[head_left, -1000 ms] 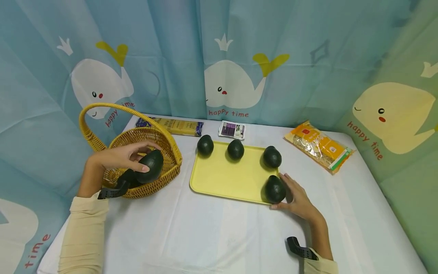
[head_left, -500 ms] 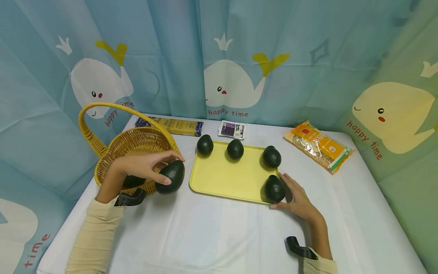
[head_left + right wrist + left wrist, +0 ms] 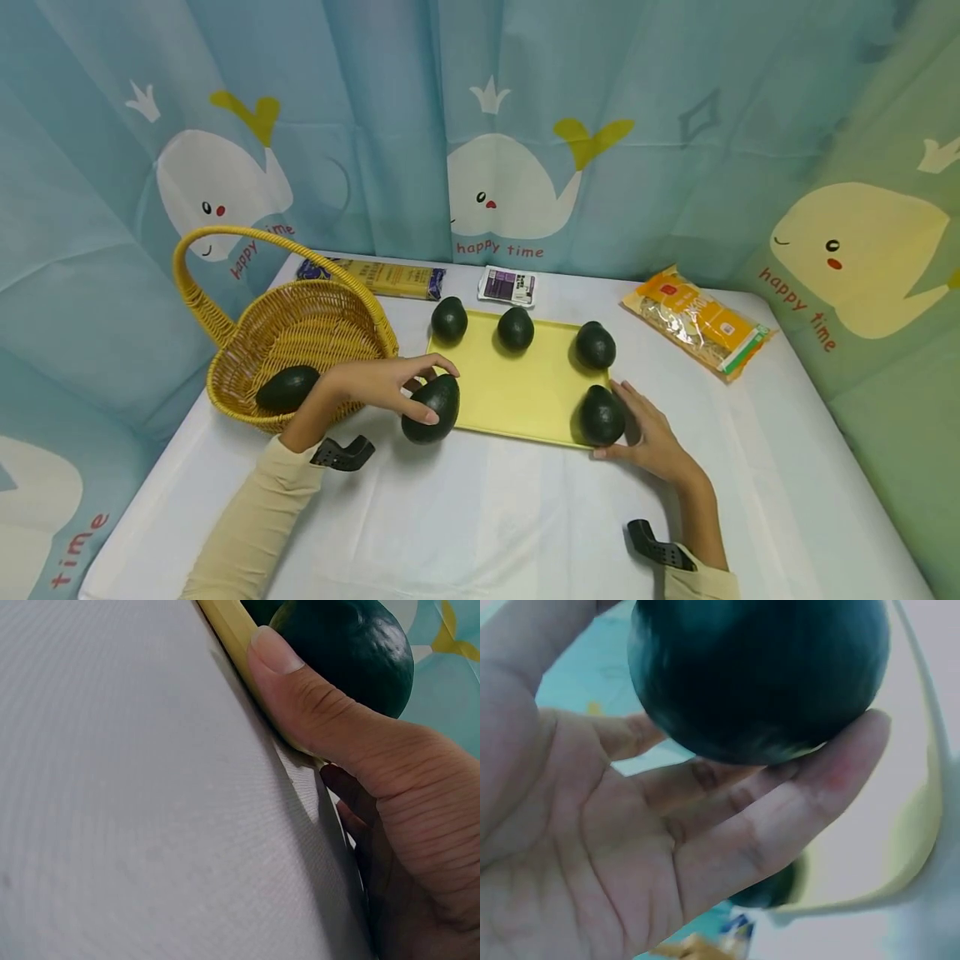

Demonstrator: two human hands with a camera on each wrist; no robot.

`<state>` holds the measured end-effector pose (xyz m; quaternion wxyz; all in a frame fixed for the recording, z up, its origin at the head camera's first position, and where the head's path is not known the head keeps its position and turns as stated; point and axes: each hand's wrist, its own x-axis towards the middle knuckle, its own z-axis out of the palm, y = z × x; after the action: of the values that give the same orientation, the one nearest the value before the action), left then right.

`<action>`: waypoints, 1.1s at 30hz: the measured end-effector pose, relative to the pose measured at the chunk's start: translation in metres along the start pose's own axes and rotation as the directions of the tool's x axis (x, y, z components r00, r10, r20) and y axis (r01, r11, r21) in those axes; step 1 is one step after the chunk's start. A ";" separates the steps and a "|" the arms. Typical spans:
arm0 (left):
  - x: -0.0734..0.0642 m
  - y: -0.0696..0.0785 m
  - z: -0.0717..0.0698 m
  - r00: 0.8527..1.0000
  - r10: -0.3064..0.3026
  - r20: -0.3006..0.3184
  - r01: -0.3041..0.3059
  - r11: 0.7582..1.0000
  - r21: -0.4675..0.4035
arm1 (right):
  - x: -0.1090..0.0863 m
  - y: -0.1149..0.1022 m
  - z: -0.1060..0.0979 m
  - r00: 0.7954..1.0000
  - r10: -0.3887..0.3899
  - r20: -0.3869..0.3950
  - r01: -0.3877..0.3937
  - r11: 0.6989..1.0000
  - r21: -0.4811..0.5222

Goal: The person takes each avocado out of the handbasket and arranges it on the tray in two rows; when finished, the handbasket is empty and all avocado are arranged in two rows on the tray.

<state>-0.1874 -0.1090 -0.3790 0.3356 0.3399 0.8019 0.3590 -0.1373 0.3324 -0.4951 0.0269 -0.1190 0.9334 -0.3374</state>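
Observation:
My left hand (image 3: 378, 385) grips a dark green avocado (image 3: 437, 410) between thumb and fingers, raised beside the front left corner of a yellow tray (image 3: 510, 392). In the left wrist view the held avocado (image 3: 757, 675) fills the top, with the fingers beneath it. At the tray's front right corner, my right hand (image 3: 651, 435) holds the rim, thumb on the front edge and fingers along the right side. A corner avocado (image 3: 602, 415) sits close to that hand. More avocados (image 3: 516, 328) stand along the tray's back and right. A single avocado (image 3: 287, 389) lies in the wicker basket (image 3: 247, 333).
The basket's tall handle (image 3: 281, 237) arches up at the left. Behind it lies a yellow and blue packet (image 3: 393, 277), and a small white and purple sachet (image 3: 508, 285) is behind the tray. An orange bag (image 3: 697, 321) lies at the back right, near the curtain (image 3: 390, 167).
Out of the basket and rightward to the tray's left front corner, my left hand has carried the avocado. The right hand and tray have stayed in place.

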 end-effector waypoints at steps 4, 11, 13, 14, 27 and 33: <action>0.021 -0.002 0.008 1.000 -0.006 -0.030 0.004 0.997 -0.077 | 0.000 -0.001 0.000 1.000 -0.001 -0.002 0.001 1.000 0.007; 0.056 -0.006 0.022 0.996 -0.028 -0.090 0.013 0.987 -0.161 | -0.001 0.000 0.001 1.000 -0.007 -0.003 0.007 1.000 0.005; 0.065 -0.007 0.026 0.993 -0.040 -0.115 0.017 0.982 -0.189 | -0.001 0.000 0.002 1.000 -0.006 -0.003 0.006 1.000 0.003; 0.070 -0.008 0.028 0.991 -0.045 -0.127 0.019 0.979 -0.204 | -0.001 0.000 0.002 1.000 -0.006 -0.003 0.006 1.000 0.003; 0.111 -0.011 0.046 0.971 -0.111 -0.212 0.048 0.959 -0.278 | 0.000 -0.001 0.000 1.000 -0.016 -0.005 0.016 1.000 -0.004; 0.118 -0.006 0.052 0.972 -0.101 -0.210 0.045 0.965 -0.257 | 0.000 0.000 0.001 1.000 -0.015 -0.009 0.015 1.000 -0.006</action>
<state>-0.2128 -0.0018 -0.4452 0.2974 0.2225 0.7946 0.4803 -0.1369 0.3319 -0.4954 0.0196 -0.1245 0.9337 -0.3352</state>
